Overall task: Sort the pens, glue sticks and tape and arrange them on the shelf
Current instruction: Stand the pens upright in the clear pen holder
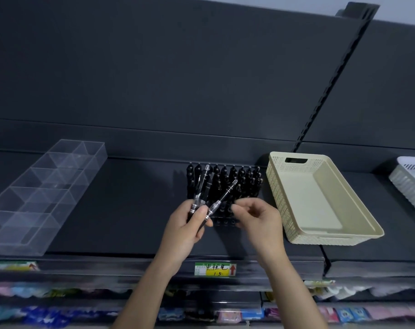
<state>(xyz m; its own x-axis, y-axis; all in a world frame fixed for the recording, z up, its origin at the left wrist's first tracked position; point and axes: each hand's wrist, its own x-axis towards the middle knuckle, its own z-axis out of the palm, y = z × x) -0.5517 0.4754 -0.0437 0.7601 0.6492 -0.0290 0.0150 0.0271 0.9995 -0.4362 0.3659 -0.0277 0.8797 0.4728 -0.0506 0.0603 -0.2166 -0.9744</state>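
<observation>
My left hand (pixel 190 224) grips a small bunch of black pens with clear caps (pixel 209 198), their capped ends pointing up and away. My right hand (pixel 254 217) hovers just right of them with curled fingers, fingertips close to the rightmost pen; whether it touches is unclear. Behind the hands a black pen rack (pixel 228 184) on the dark shelf (pixel 121 210) holds several upright black pens, with open holes in its front row.
A clear plastic divided organiser (pixel 43 193) lies at the left of the shelf. A beige perforated basket (pixel 320 198) sits at the right, and a white basket (pixel 413 184) at the far right edge. A price label (pixel 214 269) marks the shelf front; packaged goods fill the lower shelves.
</observation>
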